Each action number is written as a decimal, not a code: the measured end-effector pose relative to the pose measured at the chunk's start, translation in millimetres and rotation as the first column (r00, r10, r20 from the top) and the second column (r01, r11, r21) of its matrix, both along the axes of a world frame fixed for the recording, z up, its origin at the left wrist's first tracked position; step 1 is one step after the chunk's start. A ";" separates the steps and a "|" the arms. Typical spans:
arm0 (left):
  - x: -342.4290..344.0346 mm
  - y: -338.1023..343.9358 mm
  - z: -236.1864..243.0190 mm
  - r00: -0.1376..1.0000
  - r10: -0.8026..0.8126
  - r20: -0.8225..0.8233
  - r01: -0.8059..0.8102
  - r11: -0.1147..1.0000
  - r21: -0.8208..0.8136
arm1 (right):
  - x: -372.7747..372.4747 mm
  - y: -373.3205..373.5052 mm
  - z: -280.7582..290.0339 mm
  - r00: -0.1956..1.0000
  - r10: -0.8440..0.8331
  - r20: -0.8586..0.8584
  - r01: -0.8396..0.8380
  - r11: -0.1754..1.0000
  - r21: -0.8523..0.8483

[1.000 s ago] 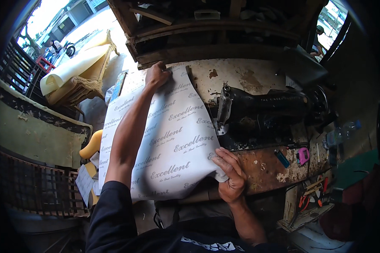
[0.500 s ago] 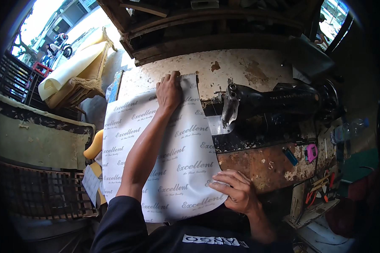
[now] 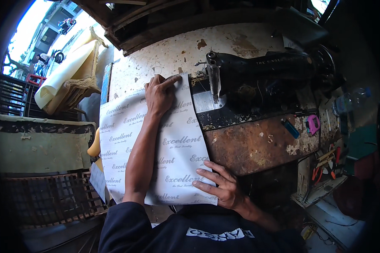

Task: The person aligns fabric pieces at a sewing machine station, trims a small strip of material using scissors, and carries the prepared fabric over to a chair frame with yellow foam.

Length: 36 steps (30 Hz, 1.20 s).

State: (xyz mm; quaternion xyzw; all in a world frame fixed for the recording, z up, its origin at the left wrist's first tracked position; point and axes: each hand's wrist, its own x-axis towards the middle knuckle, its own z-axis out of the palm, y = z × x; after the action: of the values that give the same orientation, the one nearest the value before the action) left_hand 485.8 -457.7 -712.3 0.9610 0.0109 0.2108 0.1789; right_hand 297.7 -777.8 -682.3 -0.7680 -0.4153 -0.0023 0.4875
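Note:
A white sheet printed in grey (image 3: pixel 126 160) stretches from near my body to just left of the black sewing machine (image 3: pixel 274 76), beside its metal needle plate (image 3: pixel 202 103). My left hand (image 3: pixel 158 95) rests on the sheet's far part, index finger reaching to its top edge, the other fingers bent but apart. Along the lower right edge, my right hand (image 3: pixel 219 185) lies with fingers spread over the sheet; its thumb is mostly hidden. Both hands press from above.
Worn bench (image 3: pixel 245 152) holds a pink tape measure (image 3: pixel 312 124), blue tool and bottle (image 3: pixel 342 103). Tools sit in a wooden rack (image 3: pixel 325 177) at right. A carved chair frame (image 3: pixel 74 92) with rolled cream material stands left; dark shelving overhangs the bench. Outside are motorbikes and a person.
Relative to the machine, the sheet and my left hand have come toward me and rightward. The curled lower right corner has flattened, and my right hand's fingers now spread further onto it.

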 end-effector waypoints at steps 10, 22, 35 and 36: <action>0.2 0.6 5.4 1.000 -0.020 -0.017 0.020 0.999 -0.029 | -5.8 8.1 4.2 1.000 0.008 -0.023 -0.006 0.999 0.052; -0.3 -6.1 10.0 0.997 -0.071 0.040 0.067 0.992 0.106 | -5.0 21.3 7.1 0.997 0.051 -0.066 -0.050 0.999 0.009; -22.2 21.1 -2.7 0.921 0.150 0.359 0.191 0.629 -0.753 | 32.6 70.2 -22.8 0.856 -0.195 0.478 0.438 0.764 -0.473; -21.8 28.2 1.3 0.859 0.155 0.489 0.262 0.687 -0.678 | 30.9 69.3 -18.9 0.856 -0.192 0.480 0.437 0.765 -0.472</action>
State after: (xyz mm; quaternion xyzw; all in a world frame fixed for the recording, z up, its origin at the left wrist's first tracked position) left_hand 464.0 -429.5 -711.0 0.7192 0.0164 0.4295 0.5458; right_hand 328.6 -708.5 -701.2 -0.9192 -0.3501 -0.1213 0.1331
